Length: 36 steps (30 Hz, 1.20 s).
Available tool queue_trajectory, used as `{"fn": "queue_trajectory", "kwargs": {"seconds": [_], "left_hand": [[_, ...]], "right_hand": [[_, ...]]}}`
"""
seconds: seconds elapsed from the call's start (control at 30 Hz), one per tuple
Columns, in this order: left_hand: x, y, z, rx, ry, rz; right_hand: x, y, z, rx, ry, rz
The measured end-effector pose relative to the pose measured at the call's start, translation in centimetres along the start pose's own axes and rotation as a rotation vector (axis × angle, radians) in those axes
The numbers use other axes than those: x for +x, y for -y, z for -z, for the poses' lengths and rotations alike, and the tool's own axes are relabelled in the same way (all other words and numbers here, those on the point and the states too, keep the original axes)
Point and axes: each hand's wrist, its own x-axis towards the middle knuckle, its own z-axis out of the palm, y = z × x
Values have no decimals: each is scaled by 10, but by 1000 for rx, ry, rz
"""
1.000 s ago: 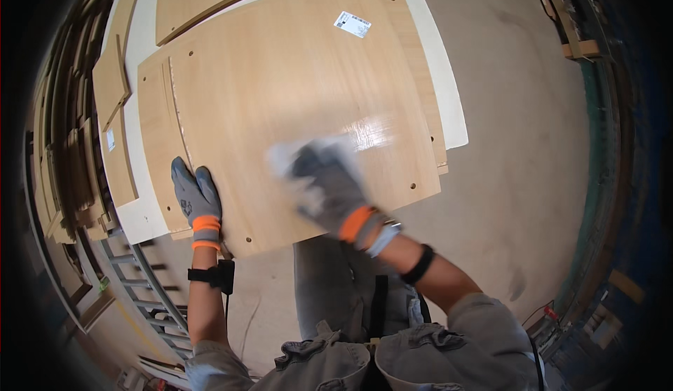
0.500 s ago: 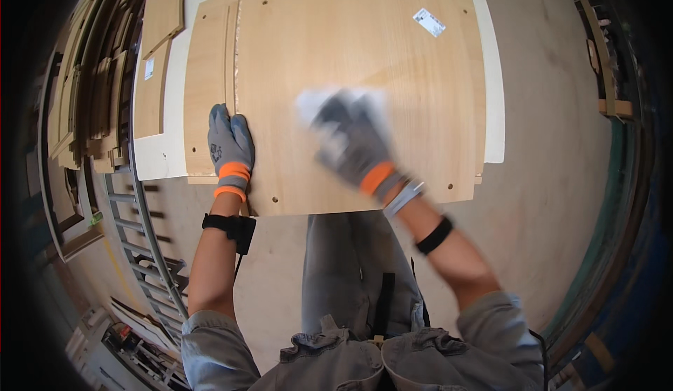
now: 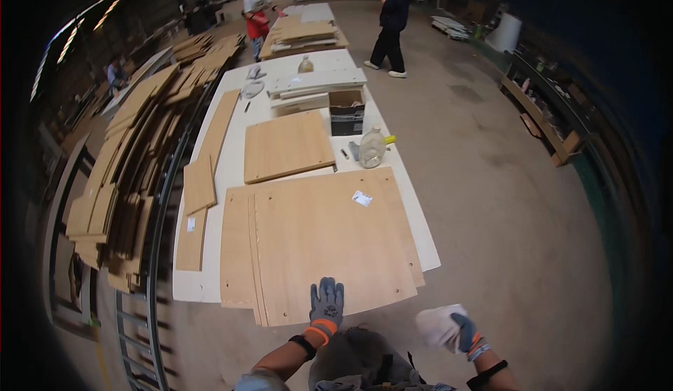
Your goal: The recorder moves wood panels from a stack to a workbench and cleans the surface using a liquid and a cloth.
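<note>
A light wood-coloured panel [image 3: 322,251] with a white label [image 3: 362,198] and several small holes lies at the near end of a long white table [image 3: 420,233]. My left hand [image 3: 327,302], in a grey glove with an orange cuff, rests flat on the panel's near edge with fingers stretched out. Off the panel's near right corner, over the floor, my right hand [image 3: 464,333] grips a white cloth [image 3: 439,325]. The cloth hides part of that hand's fingers.
Beyond the panel lie a smaller board [image 3: 289,145], a clear bottle [image 3: 372,147] and a dark box [image 3: 347,114]. Stacked boards [image 3: 133,145] stand along the left beside a metal roller rack [image 3: 140,328]. One person [image 3: 394,19] walks at the far right; another [image 3: 256,19] stands by the table.
The view has tilted up to take in the room. My right hand has carried the cloth off the panel to the right. My left hand now lies nearer the middle of the near edge.
</note>
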Motion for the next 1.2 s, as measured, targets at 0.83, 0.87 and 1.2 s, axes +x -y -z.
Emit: {"fn": "queue_trajectory", "kwargs": {"seconds": [0.83, 0.87, 1.2], "left_hand": [[-13, 22, 251, -123, -65, -153], [-7, 32, 273, -170, -65, -141], [83, 129, 431, -440, -27, 131]], "right_hand": [[-59, 40, 38, 544, 53, 635], [-55, 35, 36, 509, 98, 670], [-30, 27, -4, 496, 170, 627]]}}
